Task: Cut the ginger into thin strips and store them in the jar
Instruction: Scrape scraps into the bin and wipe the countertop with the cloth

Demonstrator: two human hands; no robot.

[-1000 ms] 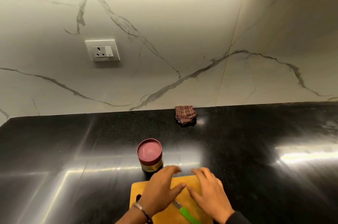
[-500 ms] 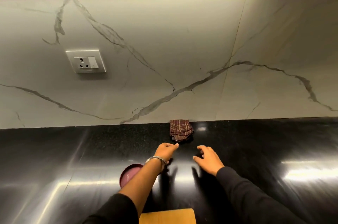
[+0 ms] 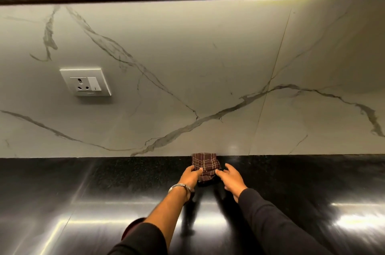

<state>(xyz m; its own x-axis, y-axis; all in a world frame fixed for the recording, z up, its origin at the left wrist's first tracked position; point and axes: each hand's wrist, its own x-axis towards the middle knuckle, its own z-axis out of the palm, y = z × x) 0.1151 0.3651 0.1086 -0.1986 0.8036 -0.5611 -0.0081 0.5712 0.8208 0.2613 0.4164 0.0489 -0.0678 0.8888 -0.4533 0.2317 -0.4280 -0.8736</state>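
Note:
A folded maroon checked cloth [image 3: 205,162] lies at the back of the black counter, against the marble wall. My left hand [image 3: 190,178], with a metal bangle on its wrist, curls its fingers onto the cloth's left edge. On the cloth's right side, my right hand [image 3: 233,179] has its fingers spread and its thumb tip touching the cloth. Only a sliver of the jar's maroon lid [image 3: 131,226] shows behind my left sleeve. Ginger, knife and cutting board are out of view.
The glossy black counter [image 3: 83,202] stretches left and right with bright light reflections. A white wall socket [image 3: 85,81] sits on the marble backsplash at upper left. A dark cabinet runs overhead.
Both hands left the cutting board and reached forward to the cloth at the wall. The view tilted up, so the board and knife dropped out of sight.

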